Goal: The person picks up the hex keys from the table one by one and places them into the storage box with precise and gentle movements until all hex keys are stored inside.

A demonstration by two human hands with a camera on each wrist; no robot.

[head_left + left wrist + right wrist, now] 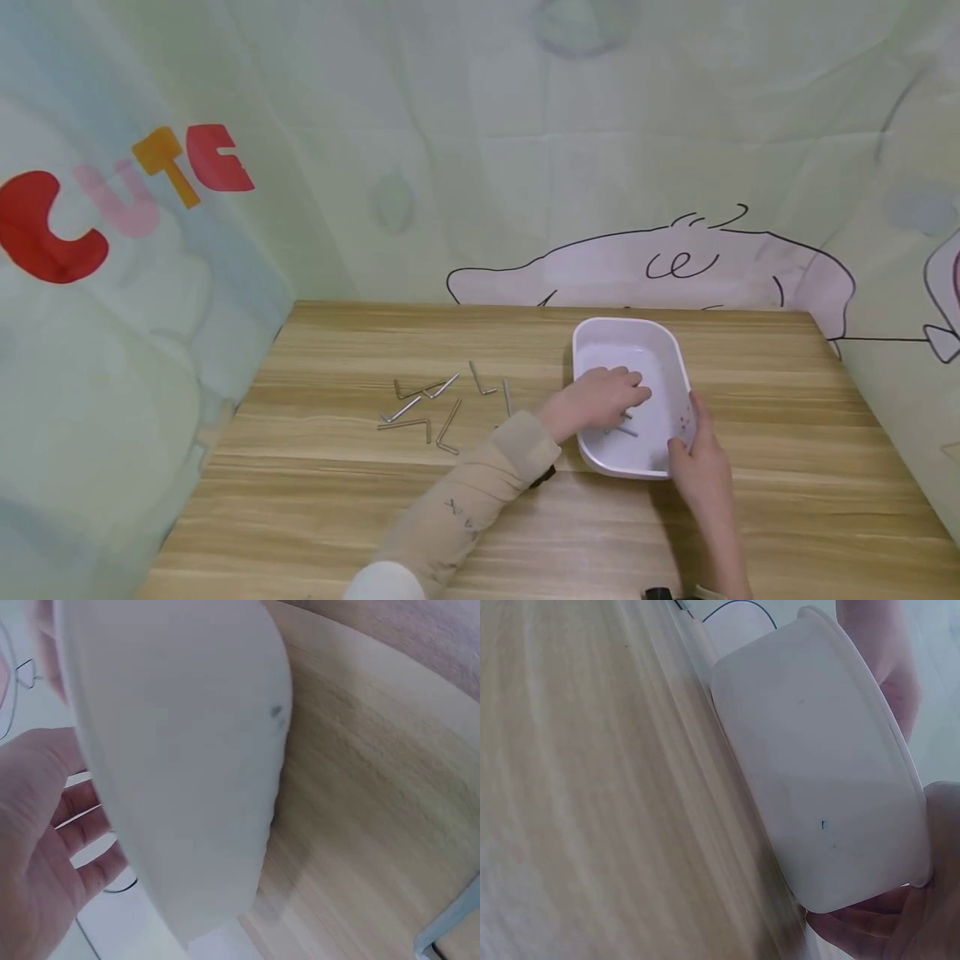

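Note:
A white plastic basin stands on the wooden table, with a few hex keys lying inside near its left wall. My left hand reaches over the left rim into the basin, above those keys. In the left wrist view the left hand's fingers are loosely bent beside the rim, and nothing shows in them. My right hand grips the basin's near right corner, thumb at the rim and fingers outside and below. Left of the basin, several L-shaped metal hex keys lie scattered, one partly behind the left forearm.
The wooden table meets a printed cloth backdrop at its back and sides. A single hex key lies close to the basin's left side, beside the left sleeve.

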